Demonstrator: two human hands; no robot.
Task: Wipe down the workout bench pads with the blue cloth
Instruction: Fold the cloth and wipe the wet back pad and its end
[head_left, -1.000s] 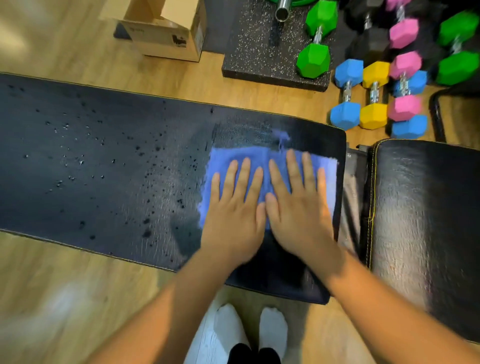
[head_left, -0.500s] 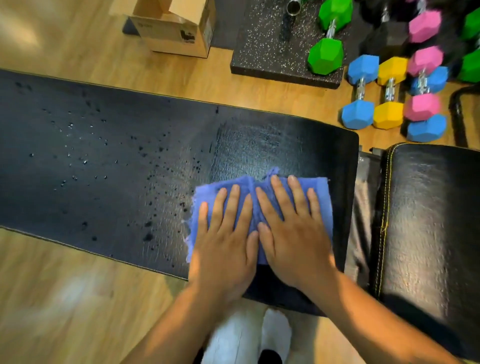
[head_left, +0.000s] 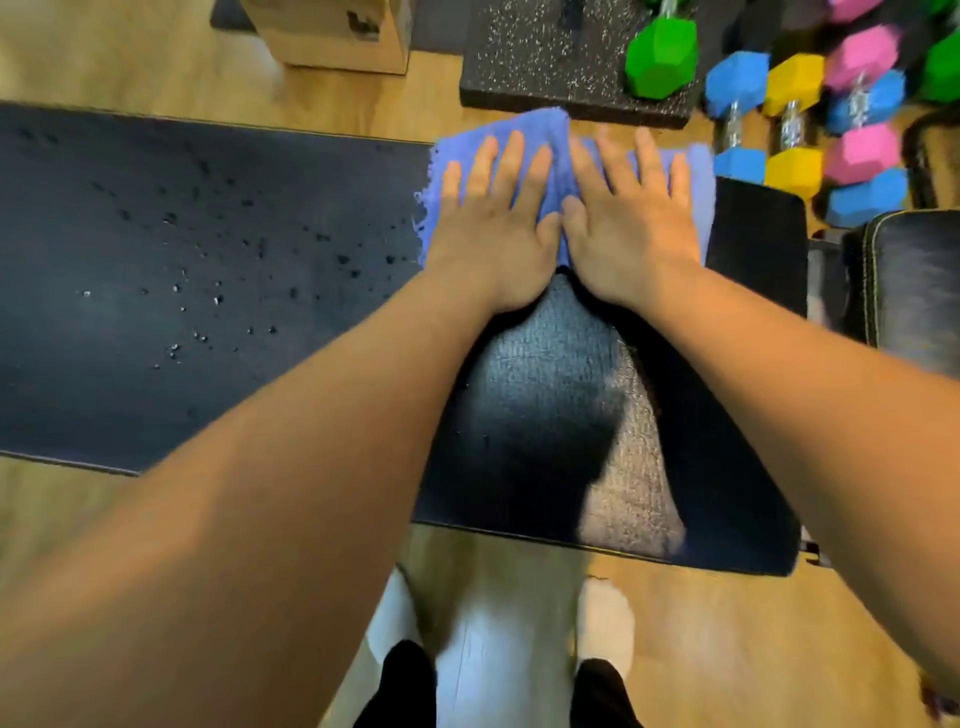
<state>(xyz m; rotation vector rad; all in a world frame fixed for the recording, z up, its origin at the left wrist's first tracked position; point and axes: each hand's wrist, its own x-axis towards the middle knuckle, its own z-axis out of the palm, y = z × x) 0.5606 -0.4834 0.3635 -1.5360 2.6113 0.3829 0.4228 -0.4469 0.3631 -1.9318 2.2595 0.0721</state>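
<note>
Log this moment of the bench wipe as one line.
stage: wiping long bench pad | left hand: flat on blue cloth | right hand: flat on blue cloth | cloth: at pad's far edge | droplets: left of cloth

No text can be read (the dark print (head_left: 360, 29) on the cardboard box (head_left: 311, 49) is too blurred).

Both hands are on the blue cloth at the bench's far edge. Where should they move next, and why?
Probably slide the cloth left. The left hand and right hand press it flat at the far edge of the pad, and drops dot it left of the cloth.
</note>
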